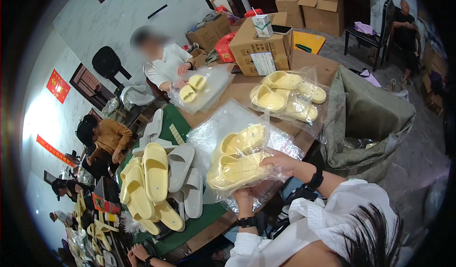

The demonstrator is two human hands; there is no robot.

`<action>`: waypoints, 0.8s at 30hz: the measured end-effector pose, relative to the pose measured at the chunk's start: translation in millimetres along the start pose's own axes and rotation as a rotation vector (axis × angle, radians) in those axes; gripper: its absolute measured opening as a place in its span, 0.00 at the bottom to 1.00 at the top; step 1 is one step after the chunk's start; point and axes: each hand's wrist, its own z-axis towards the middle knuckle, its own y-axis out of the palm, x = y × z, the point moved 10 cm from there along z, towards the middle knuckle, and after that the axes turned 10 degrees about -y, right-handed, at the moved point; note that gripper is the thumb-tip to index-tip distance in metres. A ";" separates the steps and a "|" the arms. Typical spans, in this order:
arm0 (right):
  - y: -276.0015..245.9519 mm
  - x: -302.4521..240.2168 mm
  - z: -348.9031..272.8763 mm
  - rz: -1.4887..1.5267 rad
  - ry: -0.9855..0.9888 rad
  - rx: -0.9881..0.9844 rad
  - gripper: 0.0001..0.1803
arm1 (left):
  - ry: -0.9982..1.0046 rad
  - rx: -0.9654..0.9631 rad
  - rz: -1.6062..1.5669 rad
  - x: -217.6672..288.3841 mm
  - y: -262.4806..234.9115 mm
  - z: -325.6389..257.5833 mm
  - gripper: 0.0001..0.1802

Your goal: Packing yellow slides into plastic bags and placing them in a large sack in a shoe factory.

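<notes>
A pair of pale yellow slide slippers lies inside a clear plastic bag between my two hands. My right hand grips the bag at the heel end, its fingers bent over the plastic. My left hand holds the bag's near edge from below, with its fingers partly hidden. Under the bag is a stack of clear plastic bags on the table. Just left of it, loose yellow slippers lie heaped with grey slippers on a green mat.
Bagged yellow slippers lie farther back, beside a cardboard box bearing a drink carton and a phone. A large grey-green sack stands open at the right. Across the table, a co-worker handles bagged slippers; another person's hands show at lower left.
</notes>
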 end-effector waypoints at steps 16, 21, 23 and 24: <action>-80.0 -127.0 107.2 -0.105 -0.374 0.375 0.25 | -0.037 -0.121 0.062 -0.7 3.0 4.2 0.15; -94.3 -120.3 126.7 0.086 -0.345 0.258 0.25 | -0.057 -0.115 0.068 -2.1 0.0 4.9 0.14; -106.9 -124.8 125.8 0.290 -0.459 0.338 0.21 | -0.055 -0.120 0.057 -1.8 2.3 2.2 0.12; -109.3 -124.4 128.3 0.287 -0.454 0.336 0.21 | -0.055 -0.115 0.053 -1.2 2.9 2.3 0.12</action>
